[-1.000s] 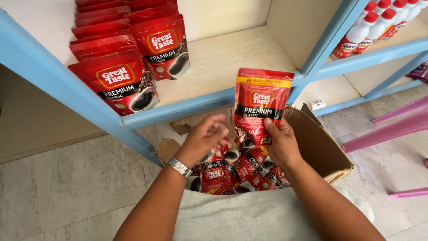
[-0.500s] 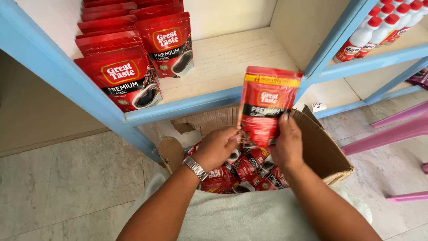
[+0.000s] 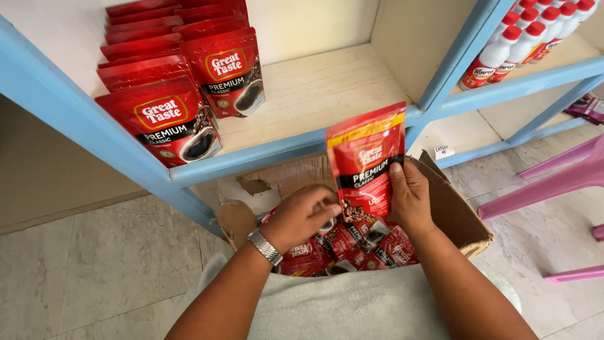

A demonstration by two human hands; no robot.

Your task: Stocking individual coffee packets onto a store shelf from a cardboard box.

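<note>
Pale tiled floor (image 3: 94, 264) beneath a blue-framed shelf (image 3: 302, 94) of cream boards, red pouches (image 3: 189, 94) standing at its left, cardboard box (image 3: 459, 214) of pouches below, right hand (image 3: 412, 198) gripping a red pouch (image 3: 365, 157) upright above the box, left hand (image 3: 302, 217) curled at the pouch's lower edge, pink chair (image 3: 560, 182) at right.

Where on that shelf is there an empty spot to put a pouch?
The wooden shelf is bare between the red pouches on its left and the cream divider wall on its right. The cardboard box below is crowded with pouches.
</note>
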